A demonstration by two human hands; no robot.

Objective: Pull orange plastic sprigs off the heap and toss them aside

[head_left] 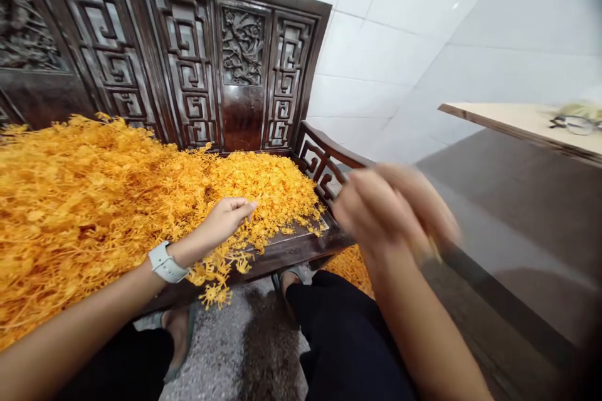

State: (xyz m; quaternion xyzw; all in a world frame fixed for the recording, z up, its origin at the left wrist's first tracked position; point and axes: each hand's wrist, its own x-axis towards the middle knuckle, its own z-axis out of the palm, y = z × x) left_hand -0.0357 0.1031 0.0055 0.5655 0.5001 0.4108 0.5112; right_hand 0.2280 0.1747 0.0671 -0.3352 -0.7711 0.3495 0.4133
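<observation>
A big heap of orange plastic flower sprigs [94, 188] covers the seat of a dark carved wooden bench [197, 62]. My left hand [226, 219] rests on the heap near its right end, fingers curled loosely against the sprigs; a pale watch [165, 263] is on that wrist. My right hand [390, 210] is raised off to the right of the bench's armrest [324, 160] and is smeared by motion, so its fingers and anything in them cannot be made out.
My knees in black trousers [348, 338] and sandalled feet [181, 332] are over a grey speckled floor. More orange sprigs [350, 266] lie below the bench's corner. A pale table [527, 122] with spectacles [574, 123] stands at right. White tiled wall behind.
</observation>
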